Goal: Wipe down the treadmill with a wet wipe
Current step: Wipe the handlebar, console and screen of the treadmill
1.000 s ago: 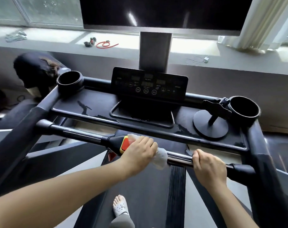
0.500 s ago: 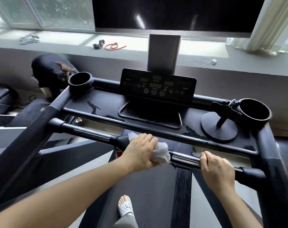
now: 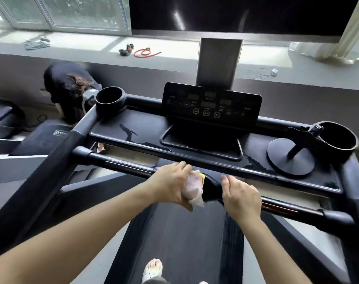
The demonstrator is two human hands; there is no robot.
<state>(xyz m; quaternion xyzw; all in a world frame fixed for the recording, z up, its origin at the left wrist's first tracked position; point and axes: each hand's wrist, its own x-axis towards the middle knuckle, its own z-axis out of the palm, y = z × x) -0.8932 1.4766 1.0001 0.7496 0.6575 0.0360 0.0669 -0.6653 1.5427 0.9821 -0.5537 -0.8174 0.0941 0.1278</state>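
Hands, two. Left hand (image 3: 170, 184): clenched around one white wet wipe (image 3: 193, 189), pressing it onto the front handlebar (image 3: 121, 163) of the treadmill, just left of the bar's middle; the fingers curl over the bar's far side. Right hand (image 3: 241, 196): rests on the same handlebar just right of the wipe, fingers bent over the bar; whether it grips or merely rests, cannot tell.

Wet wipe, one: crumpled, wrapped on the handlebar under the left hand, touching a yellow band (image 3: 203, 177) at the bar's dark centre piece.

Handlebar, one: black with metal sections, running across the treadmill below the console tray (image 3: 150, 130).

Console panel (image 3: 212, 105), one: dark, upright behind the handlebar, with round buttons and dim digits.

Cup holders, two: left cup holder (image 3: 110, 99) and right cup holder (image 3: 336, 138), at the tray's far corners beyond the handlebar.

Round-based stand (image 3: 290, 158), one: on the tray, just left of the right cup holder.

Running belt (image 3: 180, 238), one: below the handlebar; one foot in a white shoe (image 3: 152, 270) on it.

Window ledge (image 3: 92, 43), one: well beyond the handlebar, carrying one red cord (image 3: 147, 52) and one white charger cable (image 3: 264, 73).
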